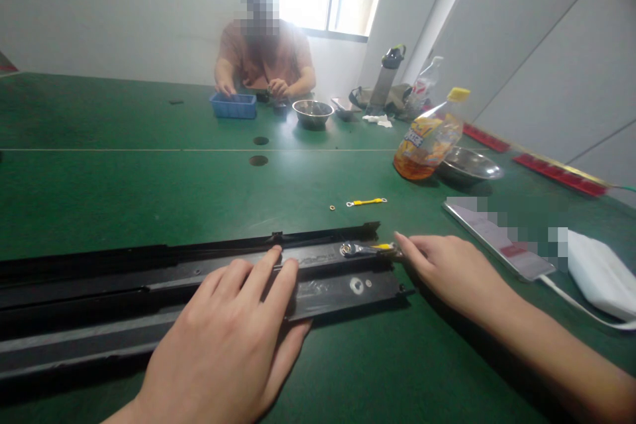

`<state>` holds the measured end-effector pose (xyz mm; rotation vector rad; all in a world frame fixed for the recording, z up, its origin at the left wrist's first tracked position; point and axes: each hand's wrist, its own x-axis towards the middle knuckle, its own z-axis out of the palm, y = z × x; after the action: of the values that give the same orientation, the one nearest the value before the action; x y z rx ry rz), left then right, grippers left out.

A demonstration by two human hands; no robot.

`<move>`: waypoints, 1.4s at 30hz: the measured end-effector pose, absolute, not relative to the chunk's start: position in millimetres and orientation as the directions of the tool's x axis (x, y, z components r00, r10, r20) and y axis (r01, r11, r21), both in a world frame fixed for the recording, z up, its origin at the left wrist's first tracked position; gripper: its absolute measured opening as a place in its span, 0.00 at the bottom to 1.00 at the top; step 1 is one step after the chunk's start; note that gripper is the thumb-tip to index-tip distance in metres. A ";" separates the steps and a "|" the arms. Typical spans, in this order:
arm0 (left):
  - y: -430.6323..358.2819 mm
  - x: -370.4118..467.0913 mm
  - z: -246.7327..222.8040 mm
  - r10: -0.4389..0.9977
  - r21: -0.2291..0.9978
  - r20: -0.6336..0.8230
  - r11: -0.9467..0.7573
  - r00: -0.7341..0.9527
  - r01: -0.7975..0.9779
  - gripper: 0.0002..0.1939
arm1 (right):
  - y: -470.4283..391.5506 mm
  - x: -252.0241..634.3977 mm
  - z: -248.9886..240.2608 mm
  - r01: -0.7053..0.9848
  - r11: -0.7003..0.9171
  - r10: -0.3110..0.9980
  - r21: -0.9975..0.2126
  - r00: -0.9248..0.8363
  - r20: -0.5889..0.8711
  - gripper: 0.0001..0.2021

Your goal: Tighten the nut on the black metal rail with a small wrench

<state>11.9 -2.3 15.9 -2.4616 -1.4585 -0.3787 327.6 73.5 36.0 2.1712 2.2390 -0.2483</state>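
A long black channel-shaped rail (328, 295) lies across the table from the left, its end near the middle. My left hand (233, 324) is laid over it, fingertips hooked into the channel and thumb along the near edge, holding it. At the rail's right end, my right hand (437, 262) pinches what looks like a small metal wrench (362, 250). The wrench head sits around a nut (345, 249) on the rail. A yellow piece (384, 247) shows beside the wrench, close to my fingertips. Beyond the rail lie a short yellow wire with ring ends (366, 202) and a small brass nut (332, 208).
On the green table (149, 192), a phone (497, 238) and a white power bank (601, 271) lie right, joined by a cable. Behind stand a drink bottle (427, 139) and a steel bowl (472, 165). Across sits a person (265, 66) with a blue bin (233, 107).
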 end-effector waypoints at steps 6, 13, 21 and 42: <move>-1.9 12.6 15.6 0.810 -0.091 0.352 -0.468 0.468 0.879 0.28 | 74.0 328.0 35.6 0.996 0.014 0.991 -0.094 -0.026 -0.130 0.30; -2.3 11.3 15.2 0.816 -0.085 0.341 -0.468 0.467 0.879 0.29 | 72.5 328.6 35.3 0.991 0.062 0.996 -0.120 -0.070 -0.064 0.31; -2.6 11.6 15.2 0.810 -0.094 0.351 -0.469 0.470 0.878 0.29 | 72.5 331.0 31.1 0.987 0.093 0.995 -0.132 -0.095 -0.013 0.32; -0.2 10.6 14.0 0.787 -0.125 0.372 -0.483 0.492 0.867 0.30 | 102.2 308.7 55.4 0.984 0.084 0.996 0.159 -0.078 -0.043 0.28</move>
<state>10.6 -0.2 14.0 -2.4449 -1.3972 -0.3823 308.7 102.2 55.4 2.0322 2.2052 0.1319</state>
